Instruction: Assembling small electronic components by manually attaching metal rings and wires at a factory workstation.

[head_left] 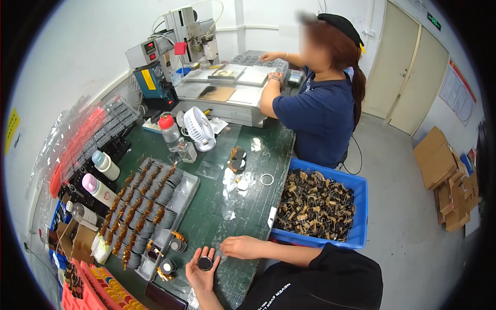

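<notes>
Palm-up left hand [202, 273] low over the green table [243, 201], fingers spread and loosely cupped, a small round black coil part [205, 263] lying on the fingers. Right hand [242, 247] lies palm-down on the table just right of it, fingers together, holding nothing, forearm running back right. Grey tray of coils [150, 206] to the left; blue bin [320, 206] of parts to the right.

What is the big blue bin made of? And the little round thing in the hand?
The blue bin looks like hard, smooth plastic: even colour, moulded rim. The small round part resting in the left hand looks dark and slightly shiny, perhaps metal or plastic; too small to tell.
</notes>
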A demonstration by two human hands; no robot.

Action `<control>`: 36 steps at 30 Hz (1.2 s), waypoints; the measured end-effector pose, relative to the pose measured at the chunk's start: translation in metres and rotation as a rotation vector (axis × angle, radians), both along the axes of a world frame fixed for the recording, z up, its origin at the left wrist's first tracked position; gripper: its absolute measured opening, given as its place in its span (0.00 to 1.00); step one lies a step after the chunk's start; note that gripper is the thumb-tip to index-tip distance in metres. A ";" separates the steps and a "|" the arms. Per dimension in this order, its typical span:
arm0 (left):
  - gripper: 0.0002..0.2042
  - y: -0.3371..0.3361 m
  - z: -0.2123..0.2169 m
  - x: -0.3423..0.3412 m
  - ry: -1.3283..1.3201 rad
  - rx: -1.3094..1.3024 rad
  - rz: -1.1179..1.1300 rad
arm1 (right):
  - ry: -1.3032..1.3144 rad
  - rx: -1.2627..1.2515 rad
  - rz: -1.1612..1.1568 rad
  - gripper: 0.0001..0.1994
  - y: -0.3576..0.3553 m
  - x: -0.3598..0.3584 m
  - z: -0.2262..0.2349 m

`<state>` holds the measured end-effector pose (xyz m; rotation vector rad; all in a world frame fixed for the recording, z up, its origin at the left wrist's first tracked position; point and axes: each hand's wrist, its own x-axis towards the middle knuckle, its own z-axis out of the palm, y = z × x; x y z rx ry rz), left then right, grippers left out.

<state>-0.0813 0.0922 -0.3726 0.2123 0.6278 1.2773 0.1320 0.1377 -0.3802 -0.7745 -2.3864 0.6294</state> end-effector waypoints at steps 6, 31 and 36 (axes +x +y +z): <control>0.28 0.002 0.000 0.001 0.045 -0.004 -0.022 | -0.007 -0.062 -0.030 0.07 0.004 -0.002 0.013; 0.35 -0.004 0.019 0.013 -0.392 0.038 -0.033 | 0.523 -0.211 -0.335 0.06 -0.029 -0.017 0.044; 0.37 -0.007 0.024 0.013 -0.265 0.114 -0.195 | 0.362 0.241 -0.202 0.09 -0.031 -0.023 0.045</control>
